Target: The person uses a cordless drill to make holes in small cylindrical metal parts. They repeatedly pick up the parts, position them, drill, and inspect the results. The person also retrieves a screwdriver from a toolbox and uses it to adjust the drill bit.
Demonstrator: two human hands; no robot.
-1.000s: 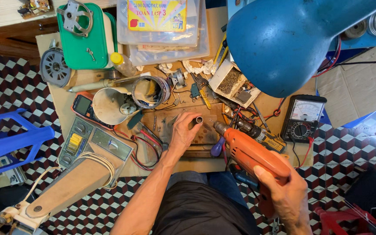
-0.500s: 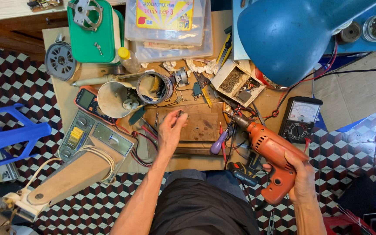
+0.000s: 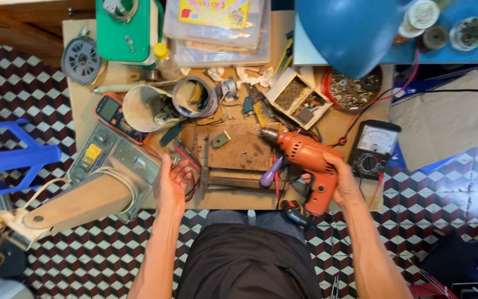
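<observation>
Right hand (image 3: 343, 180) grips the orange electric drill (image 3: 305, 160) above the wooden board (image 3: 239, 152); left hand (image 3: 171, 185) hovers open at the crowded desk (image 3: 84, 111) front edge.

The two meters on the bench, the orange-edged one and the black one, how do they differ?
The orange-edged meter lies on the left by the pale cup; the black meter lies on the right, beside the right hand gripping the orange drill. The orange-edged meter has a dark screen; the black meter has a white needle dial. Both lie flat, face up.

Home repair workshop, cluttered workbench (image 3: 84, 119), multimeter (image 3: 374, 149) (analogue), drill (image 3: 305, 158), screw tray (image 3: 300, 99)
</observation>
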